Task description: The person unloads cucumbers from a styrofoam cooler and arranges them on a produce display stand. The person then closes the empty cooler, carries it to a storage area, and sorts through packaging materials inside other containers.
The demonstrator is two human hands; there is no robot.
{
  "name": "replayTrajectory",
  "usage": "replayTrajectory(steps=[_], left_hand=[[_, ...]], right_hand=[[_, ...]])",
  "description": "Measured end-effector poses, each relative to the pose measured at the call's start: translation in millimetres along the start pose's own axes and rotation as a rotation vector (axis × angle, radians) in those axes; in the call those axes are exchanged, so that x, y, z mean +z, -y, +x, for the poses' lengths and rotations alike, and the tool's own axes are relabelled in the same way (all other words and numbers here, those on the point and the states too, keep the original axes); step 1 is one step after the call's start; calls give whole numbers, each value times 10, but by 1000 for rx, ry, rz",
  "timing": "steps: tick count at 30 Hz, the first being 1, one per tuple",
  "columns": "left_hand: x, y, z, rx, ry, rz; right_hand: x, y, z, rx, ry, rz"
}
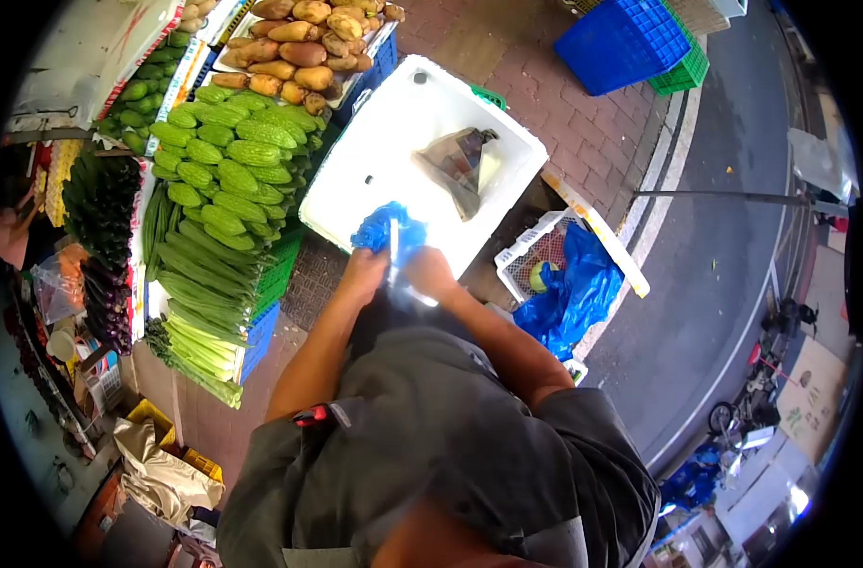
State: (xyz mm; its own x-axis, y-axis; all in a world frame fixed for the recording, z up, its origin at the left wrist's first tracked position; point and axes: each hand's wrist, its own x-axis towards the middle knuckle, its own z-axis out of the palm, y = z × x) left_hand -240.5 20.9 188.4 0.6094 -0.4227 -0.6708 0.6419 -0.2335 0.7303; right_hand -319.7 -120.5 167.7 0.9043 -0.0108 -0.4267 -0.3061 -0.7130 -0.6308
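Note:
A crumpled blue plastic bag point(390, 227) is bunched up in front of my body, over the near edge of a white foam box point(341, 178). My left hand point(363, 272) is closed on the bag's lower left side. My right hand point(429, 273) is closed at its lower right side, with the fingers partly lost in glare. Between the hands runs a bright white strip that I cannot make out. Inside the foam box lies a brownish, crumpled bag point(458, 170) with its contents unclear.
Bitter melons point(232, 170), long green gourds point(204, 275) and brown tubers point(303, 47) are stacked to the left. At right stands a white crate point(514, 268) with a blue plastic sheet point(573, 293). Blue crates point(621, 43) stand by the road point(715, 218).

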Motion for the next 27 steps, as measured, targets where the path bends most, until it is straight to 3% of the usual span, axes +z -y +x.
replayTrajectory(steps=[1,3,4,5,8,11,13,14,15,17,19,20,21,23,26,27], left_hand=[[-48,-10,91,55,-122,-77],[-320,-141,367,70,-120,10],[-413,-317,478,63,-165,165],[-422,-462,588,156,-249,226],[-891,-386,1267,287,-244,733],[-927,-319,1604,412,-180,896],[-1085,-162,1847,129,29,851],[-1215,19,1977,104,28,984],[-1243,106,2101,81,24,1117],[-965,-244,1872,57,17,1236],[-872,-356,1792,114,-12,941],[-866,-444,1735,140,-37,795],[-747,-594,1577,60,-173,835],[-765,-323,1706,229,-109,1204],[-597,-220,1661,270,-17,1412],[-454,-253,1639,211,-160,1418]], right_hand=[[61,96,53,88,-140,246],[-128,203,176,155,-59,542],[-117,185,297,197,-38,858],[-173,106,357,208,-116,778],[54,-438,582,303,-377,1041],[-82,-846,323,434,-496,597],[-500,-740,88,608,-639,546],[-462,-828,79,612,-816,317],[-599,-873,14,680,-740,249],[-536,-1029,-60,658,-809,341],[-391,-1210,-14,760,-626,326],[-296,-1258,-16,680,-629,337],[-289,-1244,-16,782,-572,534],[-399,-1380,-3,867,-477,637],[-428,-1680,-49,697,-374,582],[-410,-1791,-160,683,-422,671]])
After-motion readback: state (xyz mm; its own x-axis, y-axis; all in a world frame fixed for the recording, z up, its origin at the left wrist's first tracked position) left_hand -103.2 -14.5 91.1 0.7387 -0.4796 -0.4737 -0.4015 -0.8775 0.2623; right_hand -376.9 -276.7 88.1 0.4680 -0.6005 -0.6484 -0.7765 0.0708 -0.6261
